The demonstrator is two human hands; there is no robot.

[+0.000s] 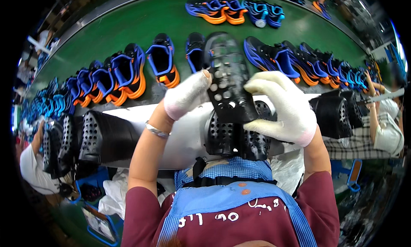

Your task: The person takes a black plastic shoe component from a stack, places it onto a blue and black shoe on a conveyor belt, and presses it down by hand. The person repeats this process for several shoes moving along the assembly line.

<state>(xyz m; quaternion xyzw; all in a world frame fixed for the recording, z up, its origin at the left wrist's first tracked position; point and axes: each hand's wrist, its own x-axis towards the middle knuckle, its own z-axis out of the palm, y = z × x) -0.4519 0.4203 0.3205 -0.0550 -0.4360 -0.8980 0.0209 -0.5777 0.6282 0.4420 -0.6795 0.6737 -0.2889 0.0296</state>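
Between my hands is a black, long rounded piece with rows of holes, its far end blurred. My left hand, in a white glove with a bare thumb tip, is closed on its left edge. My right hand, in a cream glove, curls round the right side, with fingers at the edge and thumb by the near corner. Just below stand two black perforated shapes, partly hidden by the held piece. Beyond it sits a black and blue sneaker, partly covered.
Across the green table runs a row of blue, black and orange sneakers, with more pairs at the far side. Black perforated shapes line the white ledge. Other people's arms show at both sides.
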